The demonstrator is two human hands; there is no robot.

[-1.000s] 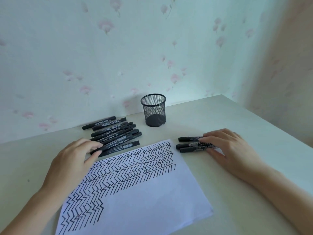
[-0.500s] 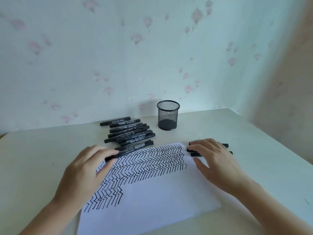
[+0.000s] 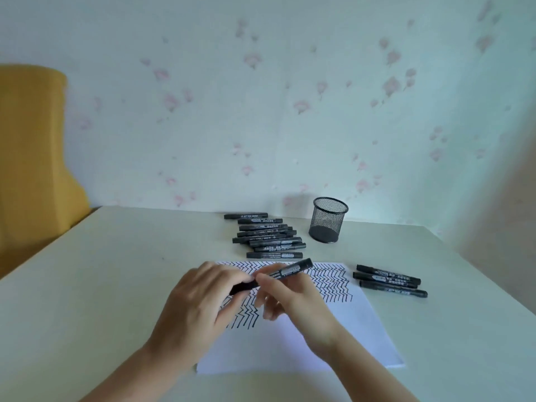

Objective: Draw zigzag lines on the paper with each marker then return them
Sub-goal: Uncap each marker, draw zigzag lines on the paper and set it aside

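holding one marker (image 3: 272, 275) over the paper (image 3: 362, 323) now, both hands have come together: the left hand (image 3: 200, 309) grasps its near end, the right hand (image 3: 290, 297) pinches the barrel, having left the three markers (image 3: 388, 281) right of the paper. this looks like uncapping before another zigzag. the pile of markers (image 3: 268, 237) lies beyond the paper on the surface (image 3: 116, 271), beside the mesh cup (image 3: 329, 224). the cap joint is hidden under fingers.

On the tabletop (image 3: 101, 285) lies the paper (image 3: 348, 329); behind it a row of markers (image 3: 266, 236), the pen cup (image 3: 329, 220) right of them, three markers (image 3: 388, 281) right of the paper.
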